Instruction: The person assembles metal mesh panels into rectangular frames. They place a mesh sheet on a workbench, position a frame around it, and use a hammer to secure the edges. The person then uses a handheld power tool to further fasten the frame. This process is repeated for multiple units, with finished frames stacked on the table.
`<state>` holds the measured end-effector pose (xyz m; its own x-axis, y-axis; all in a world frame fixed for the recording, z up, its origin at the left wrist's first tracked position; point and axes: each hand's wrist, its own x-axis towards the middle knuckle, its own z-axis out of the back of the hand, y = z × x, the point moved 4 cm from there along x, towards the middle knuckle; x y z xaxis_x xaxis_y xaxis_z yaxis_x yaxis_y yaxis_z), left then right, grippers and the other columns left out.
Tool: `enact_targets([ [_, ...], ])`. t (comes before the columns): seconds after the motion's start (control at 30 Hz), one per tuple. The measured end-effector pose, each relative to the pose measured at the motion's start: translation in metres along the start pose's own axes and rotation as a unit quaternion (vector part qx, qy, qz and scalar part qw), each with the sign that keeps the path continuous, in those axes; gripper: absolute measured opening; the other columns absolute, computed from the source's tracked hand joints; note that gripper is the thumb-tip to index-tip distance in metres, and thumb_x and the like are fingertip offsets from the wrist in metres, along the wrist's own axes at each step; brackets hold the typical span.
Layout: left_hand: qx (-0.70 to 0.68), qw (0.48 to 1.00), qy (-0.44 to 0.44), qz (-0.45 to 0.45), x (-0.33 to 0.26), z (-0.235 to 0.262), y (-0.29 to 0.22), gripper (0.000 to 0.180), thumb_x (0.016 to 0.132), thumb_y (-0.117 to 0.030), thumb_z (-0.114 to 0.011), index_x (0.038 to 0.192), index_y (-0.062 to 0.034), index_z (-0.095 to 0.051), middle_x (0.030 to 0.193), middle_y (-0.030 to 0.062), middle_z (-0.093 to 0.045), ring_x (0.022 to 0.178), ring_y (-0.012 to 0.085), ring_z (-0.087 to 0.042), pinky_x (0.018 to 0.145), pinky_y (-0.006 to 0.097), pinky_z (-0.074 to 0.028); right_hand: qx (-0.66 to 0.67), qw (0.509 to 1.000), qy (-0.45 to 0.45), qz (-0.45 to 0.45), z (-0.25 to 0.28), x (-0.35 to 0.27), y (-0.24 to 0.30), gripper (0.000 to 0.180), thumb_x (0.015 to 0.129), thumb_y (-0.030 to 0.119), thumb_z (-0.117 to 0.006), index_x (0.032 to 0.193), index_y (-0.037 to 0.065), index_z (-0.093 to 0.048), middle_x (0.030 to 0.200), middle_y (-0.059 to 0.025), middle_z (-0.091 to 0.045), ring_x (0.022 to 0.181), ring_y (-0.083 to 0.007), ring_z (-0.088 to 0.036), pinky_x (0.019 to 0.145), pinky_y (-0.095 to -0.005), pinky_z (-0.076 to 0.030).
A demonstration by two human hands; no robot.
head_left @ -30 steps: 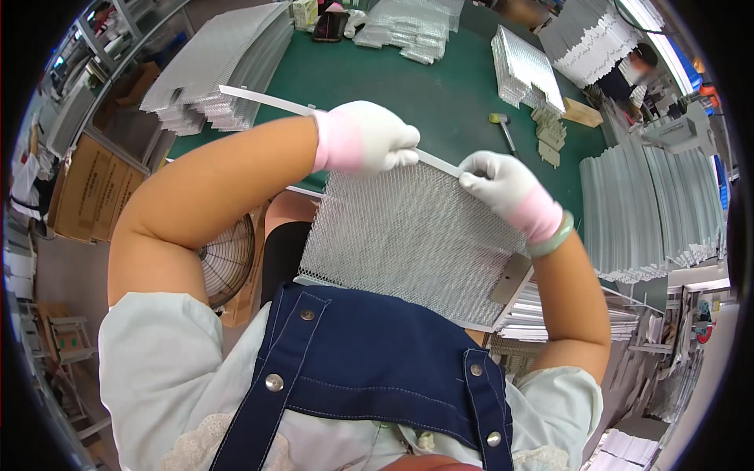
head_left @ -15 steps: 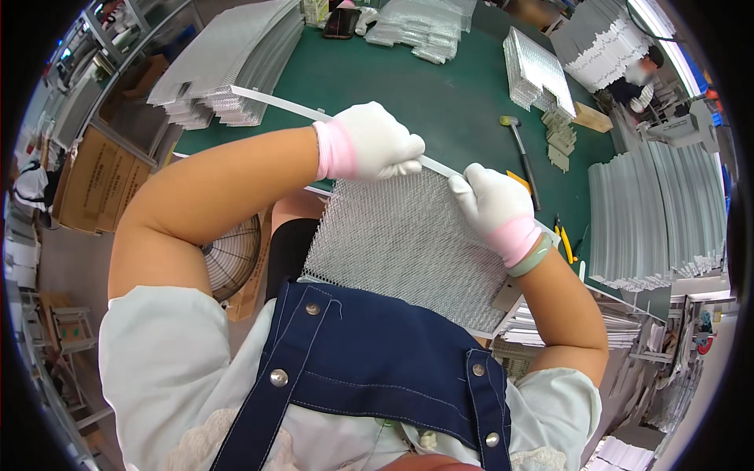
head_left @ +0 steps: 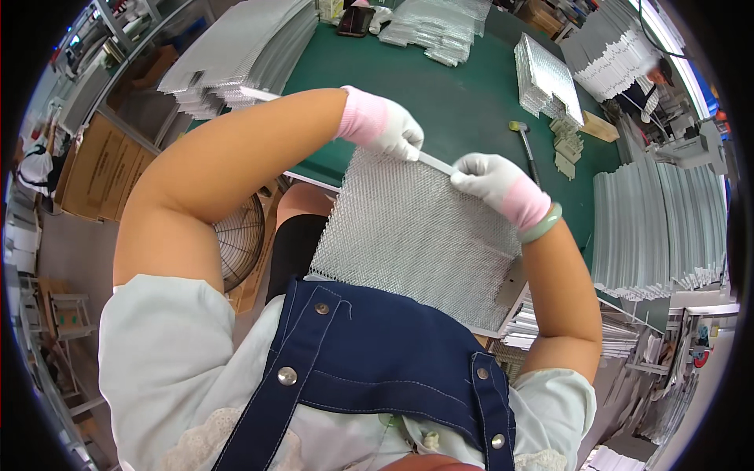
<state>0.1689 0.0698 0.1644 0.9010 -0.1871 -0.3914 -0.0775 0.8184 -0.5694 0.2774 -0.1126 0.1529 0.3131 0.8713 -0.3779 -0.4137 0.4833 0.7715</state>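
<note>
A silvery mesh panel [head_left: 412, 235] leans between my body and the green table. Along its far edge runs a narrow white strip [head_left: 436, 162], bare between my two hands. Both hands wear white gloves with pink cuffs. My left hand [head_left: 390, 129] is closed on the strip, fingers curled over it near the panel's far left corner. A short way to the right, my right hand [head_left: 488, 179] pinches the same strip between thumb and fingers. The strip's left end shows beyond my left forearm. Whether the strip sits fully on the mesh edge cannot be seen.
On the green table [head_left: 393, 86] lie a stack of panels [head_left: 243, 47] at far left, clear-wrapped pieces [head_left: 436, 31], another mesh stack [head_left: 547, 78] and a hammer [head_left: 525, 145]. Many long strips [head_left: 656, 228] stand at right. A fan [head_left: 239, 243] stands low on the left.
Both hands have shifted up and away from me along with the strip and the panel's far edge. My right forearm now covers the yellow-handled pliers seen before.
</note>
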Motion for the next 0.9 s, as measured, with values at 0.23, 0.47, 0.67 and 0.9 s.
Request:
enact_targets([
  [0.23,0.209,0.887,-0.413,0.007,-0.056,0.002,-0.033,0.038,0.087,-0.034,-0.074,0.103,-0.001,-0.065,0.096,0.0147,-0.068,0.092,0.0329,-0.066,0.081,0.042,-0.052,-0.047,0.997,-0.043,0.049,0.001,-0.001,0.016,0.038,0.101,0.033,-0.057,0.111,-0.002,-0.067,0.083,-0.0044,-0.067,0.077,-0.0129,-0.059,0.076,-0.0308,-0.049],
  [0.47,0.196,0.662,-0.721,-0.056,-0.116,-0.032,-0.044,0.056,0.074,-0.04,-0.086,0.098,0.0037,-0.061,0.092,0.0193,-0.063,0.087,0.03,-0.063,0.078,0.04,-0.051,-0.132,0.979,-0.112,0.105,-0.008,-0.01,0.038,0.033,0.1,0.031,-0.055,0.106,0.001,-0.067,0.082,-0.0172,-0.066,0.079,-0.0327,-0.065,0.076,-0.0388,-0.05],
  [0.67,-0.34,0.868,-0.347,0.106,-0.093,-0.048,0.004,0.053,0.092,-0.037,-0.073,0.117,0.0091,-0.062,0.109,0.0143,-0.069,0.099,0.0189,-0.065,0.089,0.032,-0.052,-0.099,0.978,-0.126,0.133,-0.008,-0.015,0.036,0.032,0.101,0.029,-0.055,0.104,0.0,-0.066,0.073,-0.0119,-0.061,0.067,-0.0246,-0.059,0.069,-0.0355,-0.048],
  [0.9,-0.52,0.769,-0.372,-0.016,-0.076,-0.065,-0.01,0.024,0.099,-0.018,-0.065,0.11,0.0027,-0.068,0.098,0.0016,-0.07,0.087,0.0058,-0.061,0.079,0.023,-0.049,-0.224,0.904,-0.259,0.255,-0.017,-0.032,0.053,0.034,0.102,0.032,-0.054,0.087,0.003,-0.063,0.07,-0.0158,-0.059,0.067,-0.0329,-0.061,0.065,-0.039,-0.048],
])
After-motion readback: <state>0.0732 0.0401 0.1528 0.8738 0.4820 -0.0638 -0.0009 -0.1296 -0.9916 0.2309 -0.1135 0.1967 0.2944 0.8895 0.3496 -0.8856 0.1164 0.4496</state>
